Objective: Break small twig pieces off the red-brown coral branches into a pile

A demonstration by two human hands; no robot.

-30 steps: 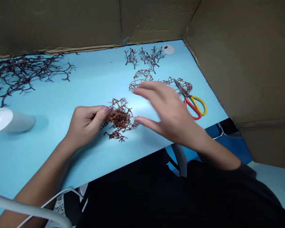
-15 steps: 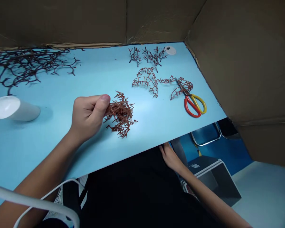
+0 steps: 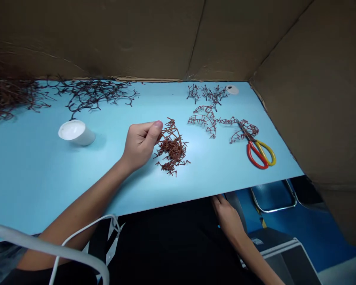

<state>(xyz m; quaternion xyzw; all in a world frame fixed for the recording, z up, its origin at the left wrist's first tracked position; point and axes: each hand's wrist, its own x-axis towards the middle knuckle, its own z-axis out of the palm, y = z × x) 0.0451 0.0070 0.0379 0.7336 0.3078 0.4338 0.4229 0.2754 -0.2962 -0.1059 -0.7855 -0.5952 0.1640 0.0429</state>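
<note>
My left hand (image 3: 144, 144) is closed around one end of a tangled bunch of reddish-brown artificial twigs (image 3: 173, 148), thumb on top. The short spiky branchlets stick out to the right of the fist, over the tabletop. At the table's front edge, low by my dark clothing, is my right hand (image 3: 229, 217). Its fingertips are hidden below the edge, so its grip does not show. To the right of the bunch lie curved, thin brown twig pieces (image 3: 202, 118). Scissors (image 3: 259, 152) with one red and one yellow handle rest on another such piece (image 3: 249, 128).
A white cup (image 3: 80, 133) stands left of my fist. Dark branched twigs (image 3: 97, 93) and a brown heap (image 3: 6, 93) lie at the back left. Small dark sprigs (image 3: 213, 95) and a white disc (image 3: 232, 90) lie at the back right. Cardboard walls (image 3: 136, 39) border the table.
The view has swung left, bringing the brown heap into sight. My left hand keeps its hold on the twigs, which hang a little lower from it. My right hand stays at the table edge.
</note>
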